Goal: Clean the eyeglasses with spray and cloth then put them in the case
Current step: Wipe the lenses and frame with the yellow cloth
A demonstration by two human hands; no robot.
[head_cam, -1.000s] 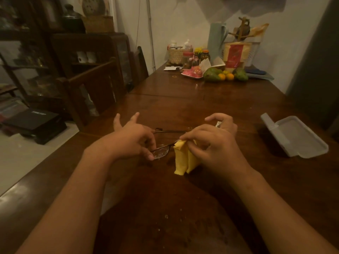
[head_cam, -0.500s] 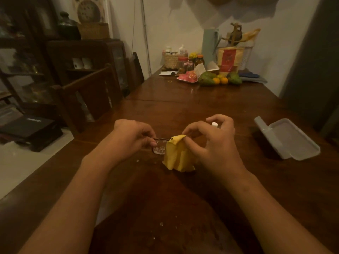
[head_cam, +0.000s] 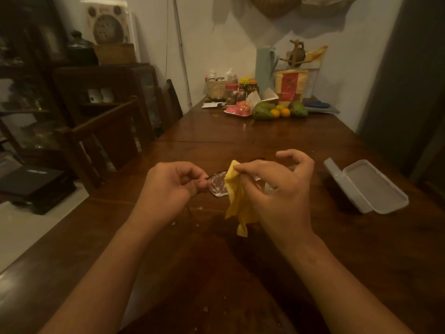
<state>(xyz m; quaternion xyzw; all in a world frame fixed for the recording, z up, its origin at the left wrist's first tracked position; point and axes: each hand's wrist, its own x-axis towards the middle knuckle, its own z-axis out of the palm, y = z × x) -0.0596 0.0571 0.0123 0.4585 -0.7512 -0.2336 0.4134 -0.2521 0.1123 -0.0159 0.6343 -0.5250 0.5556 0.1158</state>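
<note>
Both forearms come in from the bottom edge over the dark wood tabletop (head_cam: pixel 212 280); a few pale specks on the wood btwn them. L hand (head_cam: pixel 168 189) is curled, thumb & fingers pinching the L end of the eyeglasses (head_cam: pixel 218 185), which sit just above the tabletop btwn the two hands; the visible lens looks whitish, smeared. R hand (head_cam: pixel 279 191) pinches the yellow cloth (head_cam: pixel 237 201) btwn thumb & forefinger at the frame's top edge, cloth covering the other lens; the rest of the cloth hangs loose below the hand; the R hand's other fingers arch up, loosely bent, gripping nothing. A thin dark bit of frame shows just behind the R hand.

Further R, well apart from the hands, the grey glasses case (head_cam: pixel 370 186) lies open on the tabletop.

Far end, by the wall: green fruit (head_cam: pixel 263 111) w/ small oranges (head_cam: pixel 280 113), pink dish (head_cam: pixel 237 110), woven basket (head_cam: pixel 218 89), jars (head_cam: pixel 231 94), tall pale jug (head_cam: pixel 265 68), red-and-tan packet (head_cam: pixel 290 89). L of the tabletop: dark wooden chair (head_cam: pixel 108 131); cabinet (head_cam: pixel 103 78) behind it; black box (head_cam: pixel 36 184) on the floor.
</note>
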